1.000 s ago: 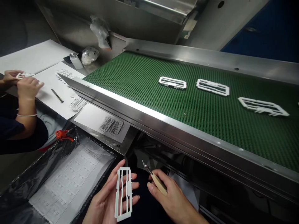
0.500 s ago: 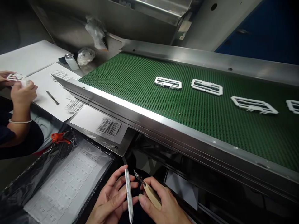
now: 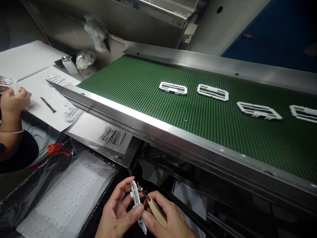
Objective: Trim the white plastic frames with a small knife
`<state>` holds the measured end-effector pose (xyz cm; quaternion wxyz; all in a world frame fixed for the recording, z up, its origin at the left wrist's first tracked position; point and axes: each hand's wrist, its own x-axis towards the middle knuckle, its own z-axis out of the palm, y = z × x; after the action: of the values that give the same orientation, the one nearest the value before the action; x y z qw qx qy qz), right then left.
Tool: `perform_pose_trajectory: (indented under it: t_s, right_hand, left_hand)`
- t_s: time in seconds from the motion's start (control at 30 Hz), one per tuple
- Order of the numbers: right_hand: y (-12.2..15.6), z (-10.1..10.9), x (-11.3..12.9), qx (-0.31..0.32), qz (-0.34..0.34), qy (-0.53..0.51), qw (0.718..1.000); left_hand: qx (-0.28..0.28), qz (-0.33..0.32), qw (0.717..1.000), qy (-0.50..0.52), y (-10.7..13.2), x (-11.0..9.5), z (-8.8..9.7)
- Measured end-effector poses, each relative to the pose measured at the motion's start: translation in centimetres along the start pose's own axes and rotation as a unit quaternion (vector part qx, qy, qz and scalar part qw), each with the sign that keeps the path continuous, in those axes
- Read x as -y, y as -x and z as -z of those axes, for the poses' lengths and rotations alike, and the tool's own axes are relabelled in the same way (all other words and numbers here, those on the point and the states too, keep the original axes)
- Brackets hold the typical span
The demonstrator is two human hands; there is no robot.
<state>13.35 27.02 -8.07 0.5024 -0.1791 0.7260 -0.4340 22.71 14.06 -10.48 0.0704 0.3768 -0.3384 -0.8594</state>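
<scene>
Low in the head view, my left hand [image 3: 121, 211] pinches a white plastic frame [image 3: 136, 198] between thumb and fingers. The frame stands on edge, tilted, with its slots and a side tab showing. My right hand [image 3: 165, 215] is closed around a trimming knife [image 3: 157, 211] with a beige handle and a narrow metal tip. That tip points up beside the frame's upper part; whether it touches cannot be made out. The right thumb lies close against the frame's lower half.
A green conveyor belt [image 3: 148, 109] with a metal rail carries several white frames [image 3: 213, 92]. At left, a co-worker's hand [image 3: 15, 99] holds a white part above paper with a blade [image 3: 48, 104]. A plastic-lined bin [image 3: 61, 198] holds flat white parts; an orange clamp [image 3: 56, 149] grips its edge.
My left hand has turned the white frame, so its slotted face shows more. The knife tip has come closer to the frame. The view has shifted slightly; another belt frame shows more at right.
</scene>
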Motion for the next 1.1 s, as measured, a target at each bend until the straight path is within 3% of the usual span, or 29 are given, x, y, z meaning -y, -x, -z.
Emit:
perform_pose_trajectory:
  t_s: [0.4,0.7,0.93,1.1]
  right_hand:
    - [1.1,0.4,0.1,-0.021,-0.042,0.037,0.998]
    - [1.5,0.9,-0.2,-0.010,-0.079,-0.001,0.997]
    - [2.0,1.9,1.4,0.011,-0.148,-0.004,0.989]
    - [2.1,2.1,2.7,0.026,-0.152,-0.004,0.988]
  left_hand:
    - [-0.092,-0.072,0.992,-0.039,0.0,-0.1,-0.9]
    - [-0.099,-0.040,0.993,-0.057,0.1,-0.5,-1.0]
    - [-0.098,-0.033,0.993,-0.063,0.2,-0.5,-1.0]
    - [-0.102,-0.032,0.992,-0.063,0.4,-0.6,-1.3]
